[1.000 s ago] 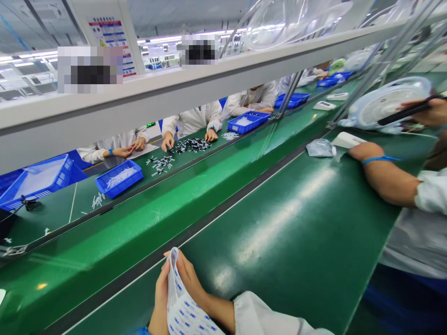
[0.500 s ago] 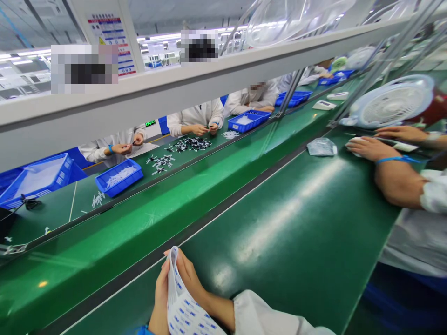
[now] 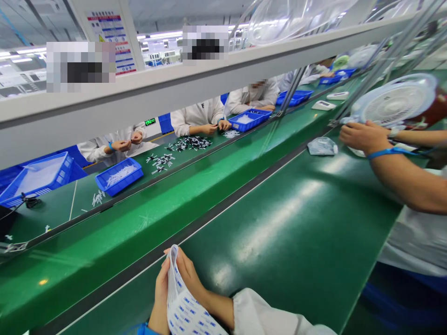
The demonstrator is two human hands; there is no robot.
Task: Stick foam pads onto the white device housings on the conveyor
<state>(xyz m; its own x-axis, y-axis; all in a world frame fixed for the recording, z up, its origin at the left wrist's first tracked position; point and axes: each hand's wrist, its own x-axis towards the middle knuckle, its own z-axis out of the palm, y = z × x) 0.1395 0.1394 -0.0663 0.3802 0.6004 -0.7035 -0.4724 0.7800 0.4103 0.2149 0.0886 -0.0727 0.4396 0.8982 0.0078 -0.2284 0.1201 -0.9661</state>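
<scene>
Between my two hands is a folded white adhesive sheet (image 3: 192,311) printed with blue 3M marks. It bends into a loop at the top, and its lower part runs out of the picture's bottom edge. My left hand (image 3: 161,286) presses on its left side, a blue band at the wrist. On the other side my right hand (image 3: 190,275) lies along the sheet, its fingers closed against the loop. Both hands are over the near edge of the green work surface (image 3: 279,242). Parts of the fingers are hidden behind the sheet.
A co-worker's hand (image 3: 366,137) works at the right, by a light-blue fan (image 3: 398,100). A clear plastic bag (image 3: 321,146) lies nearby. Beyond the green conveyor belt (image 3: 167,204), people sit with blue trays (image 3: 120,177) and small black-and-white parts (image 3: 192,143). A pale beam (image 3: 174,86) crosses overhead.
My hands and the sheet stay nearly still. The co-worker's near hand at the right has lifted and shifted slightly left; the hands across the belt have moved a little.
</scene>
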